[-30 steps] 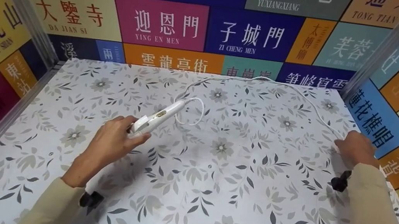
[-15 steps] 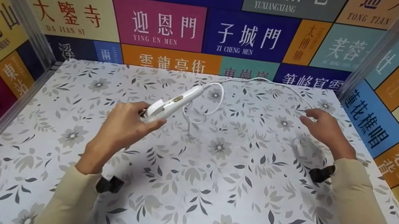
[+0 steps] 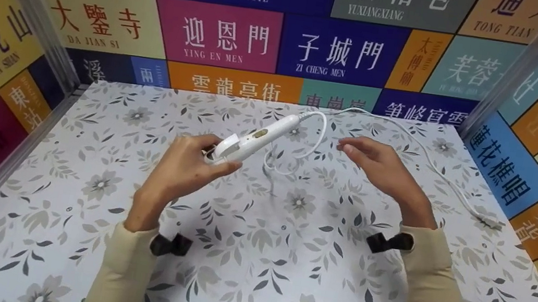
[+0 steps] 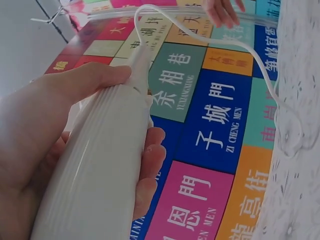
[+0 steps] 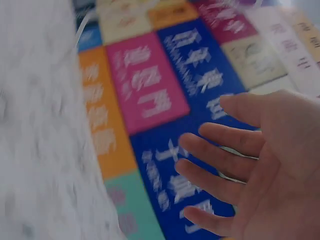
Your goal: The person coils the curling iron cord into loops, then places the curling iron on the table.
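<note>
My left hand (image 3: 179,170) grips a white corded hand-held appliance (image 3: 274,132), shaped like a hair iron, with a gold oval panel on its side. It is held tilted above the table, its cord end toward the back right. In the left wrist view my thumb lies along the ribbed white body (image 4: 95,155) and fingertips curl round its other side. From the tip a white cord (image 3: 322,137) loops down. My right hand (image 3: 384,171) hovers to the right of that loop, fingers relaxed and holding nothing; the right wrist view shows its fingers spread apart (image 5: 215,150).
Beyond the loop, the cord runs along the table's back edge and down the right side to its plug end (image 3: 489,222). A floral white cloth covers the table (image 3: 244,253). Colourful printed panels (image 3: 216,35) stand behind and at both sides, with clear corner posts (image 3: 503,73).
My right hand has let go of the cord's far end at the right and moved left toward the appliance. My left hand has carried the appliance right and slightly up.
</note>
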Demonstrator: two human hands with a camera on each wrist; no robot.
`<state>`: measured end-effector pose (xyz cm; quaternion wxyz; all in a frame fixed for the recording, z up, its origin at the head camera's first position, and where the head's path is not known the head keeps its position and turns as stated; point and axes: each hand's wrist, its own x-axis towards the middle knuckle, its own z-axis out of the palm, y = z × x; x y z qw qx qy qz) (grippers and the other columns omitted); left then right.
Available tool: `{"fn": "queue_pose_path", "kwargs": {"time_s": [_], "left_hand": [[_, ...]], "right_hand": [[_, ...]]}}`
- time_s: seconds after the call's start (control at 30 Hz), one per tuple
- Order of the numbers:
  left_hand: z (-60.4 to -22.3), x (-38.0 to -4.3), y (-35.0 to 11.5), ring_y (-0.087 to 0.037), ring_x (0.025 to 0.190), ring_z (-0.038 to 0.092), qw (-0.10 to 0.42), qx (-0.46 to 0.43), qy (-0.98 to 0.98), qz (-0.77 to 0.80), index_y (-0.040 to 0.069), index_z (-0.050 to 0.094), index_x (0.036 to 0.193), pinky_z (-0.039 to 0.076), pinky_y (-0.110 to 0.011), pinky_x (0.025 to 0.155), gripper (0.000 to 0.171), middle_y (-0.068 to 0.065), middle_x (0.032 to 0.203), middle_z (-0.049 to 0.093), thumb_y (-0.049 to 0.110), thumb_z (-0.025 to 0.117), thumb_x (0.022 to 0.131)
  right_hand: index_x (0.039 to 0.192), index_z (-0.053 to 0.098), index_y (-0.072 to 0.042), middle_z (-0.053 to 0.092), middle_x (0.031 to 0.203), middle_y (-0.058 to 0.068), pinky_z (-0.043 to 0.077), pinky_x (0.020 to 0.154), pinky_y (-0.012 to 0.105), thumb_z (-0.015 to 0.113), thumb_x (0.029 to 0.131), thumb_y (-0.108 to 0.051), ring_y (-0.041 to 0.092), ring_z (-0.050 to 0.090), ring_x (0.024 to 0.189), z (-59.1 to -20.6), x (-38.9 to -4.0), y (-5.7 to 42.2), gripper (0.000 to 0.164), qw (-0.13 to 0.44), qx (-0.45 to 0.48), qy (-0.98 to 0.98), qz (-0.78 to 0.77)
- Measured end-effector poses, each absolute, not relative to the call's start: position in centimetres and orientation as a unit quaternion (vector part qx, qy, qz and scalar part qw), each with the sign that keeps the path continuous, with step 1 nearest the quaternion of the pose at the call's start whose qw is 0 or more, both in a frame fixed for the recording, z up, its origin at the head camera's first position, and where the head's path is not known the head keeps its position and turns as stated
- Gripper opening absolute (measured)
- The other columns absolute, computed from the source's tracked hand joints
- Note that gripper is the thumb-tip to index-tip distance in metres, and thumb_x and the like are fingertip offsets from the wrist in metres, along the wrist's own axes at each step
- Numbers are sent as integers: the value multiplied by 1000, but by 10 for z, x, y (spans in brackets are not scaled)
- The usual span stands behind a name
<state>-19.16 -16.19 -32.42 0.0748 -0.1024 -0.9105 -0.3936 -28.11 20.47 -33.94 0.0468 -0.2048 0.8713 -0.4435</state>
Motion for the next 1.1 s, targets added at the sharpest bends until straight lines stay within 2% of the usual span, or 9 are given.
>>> {"fn": "queue_pose_path", "kwargs": {"time_s": [0.23,0.43,0.67,0.77,0.93,1.03,1.1], "left_hand": [[-327,-194,-163,-19,74,61,58,-98,-908,-404,9,69,121,49,-31,62,49,-8,102,73,41,79,84],[-328,-195,-171,-20,77,60,37,-89,-898,-428,12,69,121,49,-31,65,47,-8,102,71,39,80,84],[-327,-196,-185,-19,75,58,48,-82,-894,-437,14,70,119,49,-32,64,45,-7,97,71,40,80,83],[-327,-195,-186,-19,75,58,48,-81,-893,-439,14,70,118,50,-32,63,45,-7,96,71,41,80,84],[-328,-195,-185,-19,75,60,45,-88,-891,-443,13,71,118,52,-32,64,45,-6,95,71,42,79,84],[-328,-195,-183,-19,76,62,37,-93,-890,-444,13,71,118,53,-34,65,46,-4,95,72,42,80,83],[-328,-194,-182,-20,76,62,29,-93,-892,-442,14,72,117,53,-34,66,45,-4,94,73,42,80,83]], "right_hand": [[142,55,-5,59,142,15,34,116,56,46,108,-23,32,47,138,-331,-270,161,40,97,-301,815,-485],[139,58,-7,57,145,11,28,119,57,45,108,-22,29,42,143,-343,-268,144,37,163,-343,773,-508],[132,63,-3,60,141,13,34,117,53,47,107,-20,21,51,137,-350,-270,132,34,166,-369,746,-529],[126,66,0,66,132,12,41,113,47,49,106,-20,18,59,127,-354,-270,127,33,161,-364,735,-549],[106,73,-1,76,100,-2,53,96,34,54,104,-20,16,70,97,-360,-272,122,27,165,-367,710,-578],[98,74,-3,71,81,-3,57,79,31,56,103,-19,13,68,77,-364,-274,122,24,176,-370,700,-585],[94,73,-5,66,72,-4,56,68,29,57,103,-20,10,63,66,-366,-275,123,24,185,-371,700,-581]]}}
